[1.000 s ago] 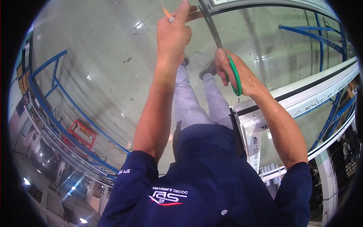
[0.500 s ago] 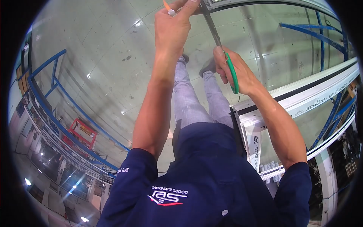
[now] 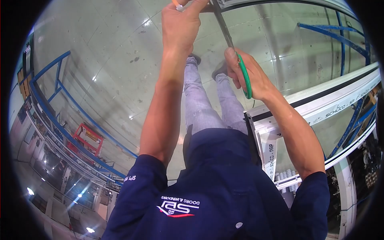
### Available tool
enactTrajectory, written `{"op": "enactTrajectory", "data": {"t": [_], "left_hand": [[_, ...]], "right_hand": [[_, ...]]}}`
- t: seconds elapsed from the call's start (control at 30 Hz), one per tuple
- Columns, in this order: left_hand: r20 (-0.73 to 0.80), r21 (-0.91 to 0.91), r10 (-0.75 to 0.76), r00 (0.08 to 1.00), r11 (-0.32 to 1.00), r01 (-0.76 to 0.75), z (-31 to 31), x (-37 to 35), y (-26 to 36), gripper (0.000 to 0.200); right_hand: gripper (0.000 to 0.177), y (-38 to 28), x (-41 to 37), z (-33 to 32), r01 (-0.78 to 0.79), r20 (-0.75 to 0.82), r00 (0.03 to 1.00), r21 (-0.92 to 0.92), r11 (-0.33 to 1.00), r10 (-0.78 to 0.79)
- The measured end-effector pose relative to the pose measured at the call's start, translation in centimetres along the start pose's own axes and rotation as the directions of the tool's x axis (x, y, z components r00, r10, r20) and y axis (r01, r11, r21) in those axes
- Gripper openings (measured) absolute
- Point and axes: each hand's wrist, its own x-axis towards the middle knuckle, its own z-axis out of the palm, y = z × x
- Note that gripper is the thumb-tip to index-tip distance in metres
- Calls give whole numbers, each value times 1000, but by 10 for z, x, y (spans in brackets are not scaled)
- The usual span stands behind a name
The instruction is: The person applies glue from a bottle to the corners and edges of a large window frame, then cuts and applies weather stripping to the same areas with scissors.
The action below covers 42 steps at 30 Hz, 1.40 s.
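Observation:
My right hand [image 3: 252,76] is closed around the green handle of a pair of scissors [image 3: 245,78]. Their long dark blades run up and away toward my left hand [image 3: 179,32]. That hand is closed, with its fingertips close beside the far end of the blades and partly cut off by the top edge of the view. A small orange and white object [image 3: 178,5] sticks out of its grip; its kind does not show. Just beyond the blade ends, at the top, lies the edge of a pale frame profile [image 3: 240,3] with a dark strip along it.
A white window frame [image 3: 320,114] with printed protective tape stands close on my right, under my right forearm. Blue metal stands [image 3: 340,38] rise at the upper right, and a blue rail [image 3: 52,114] curves along the left. Farther left is a red cart [image 3: 86,138].
My left hand has shifted slightly upward in the view, so more of the orange and white object is cut off. My right hand keeps its hold on the scissors, almost unmoved.

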Motion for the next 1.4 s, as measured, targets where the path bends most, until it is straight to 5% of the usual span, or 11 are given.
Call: {"op": "enactTrajectory", "data": {"t": [1.4], "left_hand": [[-55, 45, 67, 996, 997, -64, 6, 3, 0, 36]], "right_hand": [[85, 3, -1, -1, 1, 8, 1000, 15, 1000, -1]]}}
